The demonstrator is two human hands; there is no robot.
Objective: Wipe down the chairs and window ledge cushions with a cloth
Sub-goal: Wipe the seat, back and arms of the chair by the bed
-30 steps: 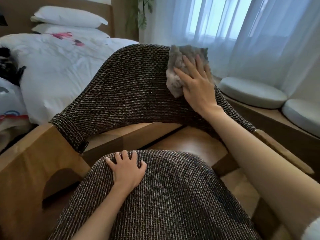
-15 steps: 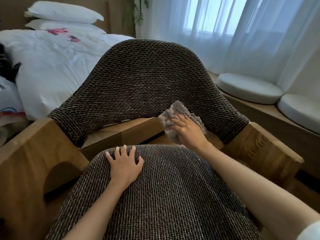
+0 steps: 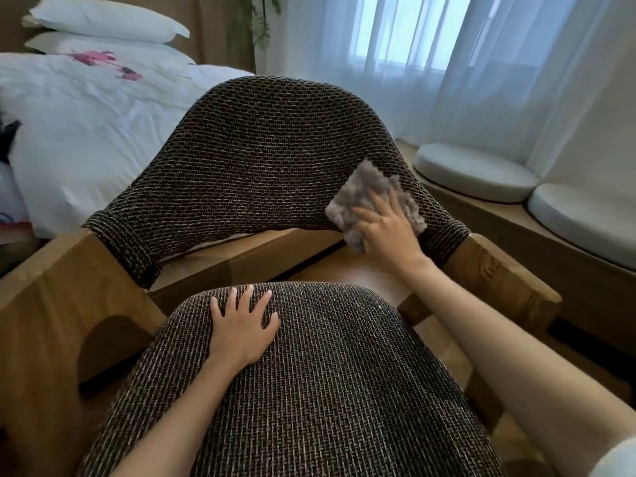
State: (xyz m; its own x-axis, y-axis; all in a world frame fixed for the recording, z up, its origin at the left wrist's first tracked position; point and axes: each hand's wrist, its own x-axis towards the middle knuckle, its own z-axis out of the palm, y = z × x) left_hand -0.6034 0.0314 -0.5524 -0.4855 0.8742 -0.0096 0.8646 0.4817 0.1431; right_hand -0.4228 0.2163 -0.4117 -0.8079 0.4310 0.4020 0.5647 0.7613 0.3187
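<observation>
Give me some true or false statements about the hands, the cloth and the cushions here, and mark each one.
1. The right hand presses the grey cloth against the chair's backrest. True.
2. The left hand holds a second cloth. False: it rests flat on the seat cushion, holding nothing.
3. The cloth sits at the backrest's top edge. False: it is low on the backrest's right side, near the wooden armrest.
4. Two pale round cushions lie on the window ledge. True.
</observation>
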